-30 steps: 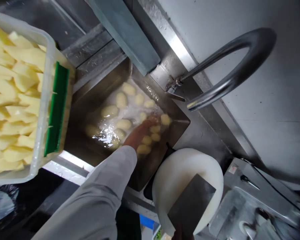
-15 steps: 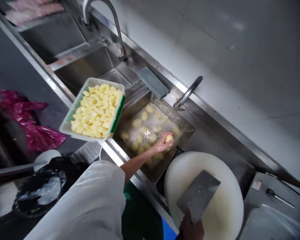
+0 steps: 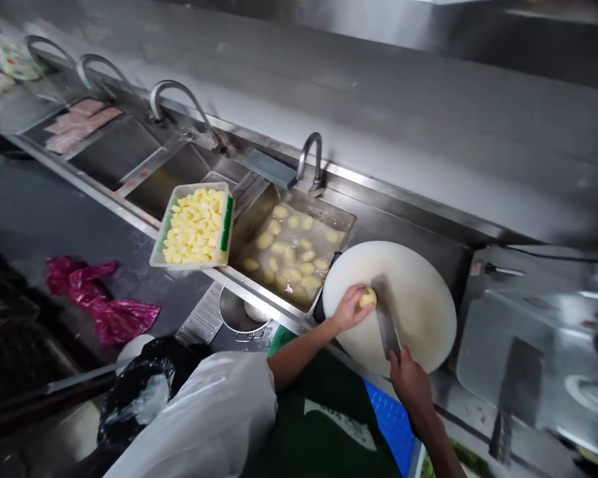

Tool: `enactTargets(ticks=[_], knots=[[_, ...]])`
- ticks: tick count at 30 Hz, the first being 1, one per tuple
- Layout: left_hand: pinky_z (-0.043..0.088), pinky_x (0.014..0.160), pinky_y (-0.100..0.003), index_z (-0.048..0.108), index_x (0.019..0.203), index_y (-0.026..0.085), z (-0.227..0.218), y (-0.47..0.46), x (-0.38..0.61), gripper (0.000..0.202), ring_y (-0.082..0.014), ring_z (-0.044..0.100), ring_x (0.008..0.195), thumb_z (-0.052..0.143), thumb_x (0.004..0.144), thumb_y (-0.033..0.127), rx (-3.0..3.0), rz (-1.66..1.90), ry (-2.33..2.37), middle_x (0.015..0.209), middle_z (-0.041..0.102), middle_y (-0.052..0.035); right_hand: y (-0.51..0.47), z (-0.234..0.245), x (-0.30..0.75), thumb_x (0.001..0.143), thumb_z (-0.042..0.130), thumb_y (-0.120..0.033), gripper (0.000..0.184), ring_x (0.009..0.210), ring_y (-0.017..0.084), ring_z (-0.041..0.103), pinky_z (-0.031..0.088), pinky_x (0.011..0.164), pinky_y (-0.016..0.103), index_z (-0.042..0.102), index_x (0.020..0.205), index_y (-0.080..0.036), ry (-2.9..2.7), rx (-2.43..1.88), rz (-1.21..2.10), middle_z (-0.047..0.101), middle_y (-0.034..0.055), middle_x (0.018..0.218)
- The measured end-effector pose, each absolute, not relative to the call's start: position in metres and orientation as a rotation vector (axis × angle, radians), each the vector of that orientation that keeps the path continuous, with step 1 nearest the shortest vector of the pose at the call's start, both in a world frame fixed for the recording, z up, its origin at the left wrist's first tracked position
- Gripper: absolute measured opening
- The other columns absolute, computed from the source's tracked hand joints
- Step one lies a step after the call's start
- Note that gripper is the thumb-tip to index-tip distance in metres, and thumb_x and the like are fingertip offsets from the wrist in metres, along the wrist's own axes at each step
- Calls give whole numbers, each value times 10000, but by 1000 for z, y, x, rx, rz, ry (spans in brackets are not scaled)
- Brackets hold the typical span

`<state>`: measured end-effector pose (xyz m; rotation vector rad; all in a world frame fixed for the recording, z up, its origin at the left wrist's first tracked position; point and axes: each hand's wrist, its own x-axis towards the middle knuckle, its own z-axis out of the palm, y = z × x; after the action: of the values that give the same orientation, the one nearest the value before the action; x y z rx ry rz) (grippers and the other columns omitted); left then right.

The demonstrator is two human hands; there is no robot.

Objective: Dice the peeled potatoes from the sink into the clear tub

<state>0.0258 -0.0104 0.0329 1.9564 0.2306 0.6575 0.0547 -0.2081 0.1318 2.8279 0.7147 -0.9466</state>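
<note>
My left hand [image 3: 347, 308] holds a peeled potato [image 3: 367, 299] down on the round white cutting board [image 3: 418, 285]. My right hand [image 3: 411, 380] grips the handle of a cleaver [image 3: 387, 321], whose blade stands edge-down on the board just right of the potato. Left of the board, a sink [image 3: 339, 214] full of water holds several more peeled potatoes [image 3: 288, 251].
A clear tray of cut potato pieces [image 3: 195, 227] rests on the sink's left rim. A grey sharpening stone [image 3: 270, 168] and tap [image 3: 311, 154] sit behind the sink. A pink bag [image 3: 99, 300], a black bag [image 3: 144, 388] and a second cleaver [image 3: 512, 385] lie nearby.
My left hand lifted a potato out of the sink water and set it on the board. The cleaver turned from lying flat to standing beside the potato. The view pulled back.
</note>
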Motion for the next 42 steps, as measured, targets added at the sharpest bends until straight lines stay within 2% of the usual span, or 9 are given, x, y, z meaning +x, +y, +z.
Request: enactTargets(ticks=[3,8,16,21,29,42], knots=[[466,1049,-453,581,1158,174,34,2,21,262,-231,524,1212,432,1017,337,1946,666,137,1240,552,-141,-206,133,45,1032,244,-299,357,859,244,696,402,712,302,532,1173,-141,717,2811,-1014,718,129,905],[501,942,-399,618,1120,170,29,18,31,220,-208,526,1068,484,1000,298,2084,703,74,1108,522,-117,-198,139,44,1043,243,-282,328,901,259,699,396,710,304,495,1186,-129,656,2842,-1082,721,155,953],[495,834,-362,635,1029,176,26,21,45,165,-199,489,959,482,986,221,2245,676,-118,994,506,-93,-213,168,27,1056,220,-291,273,797,239,714,321,599,289,455,1094,-157,692,2872,-989,710,109,833],[493,780,-328,624,1027,185,22,21,49,143,-186,476,920,493,971,180,2251,725,-155,950,472,-71,-214,179,12,1057,233,-286,230,762,246,711,255,569,296,438,1053,-182,701,2869,-1015,713,88,832],[499,798,-335,624,1065,183,22,20,49,159,-187,468,942,490,979,189,2229,701,-139,978,464,-79,-206,173,23,1047,263,-241,196,748,249,700,244,568,299,443,1066,-165,678,2821,-1127,701,98,798],[501,839,-374,640,1012,190,14,20,45,149,-206,498,971,507,972,241,2220,578,-54,986,494,-92,-182,126,50,1037,274,-216,240,870,253,713,422,690,292,472,1129,-116,724,2758,-1192,703,155,896]])
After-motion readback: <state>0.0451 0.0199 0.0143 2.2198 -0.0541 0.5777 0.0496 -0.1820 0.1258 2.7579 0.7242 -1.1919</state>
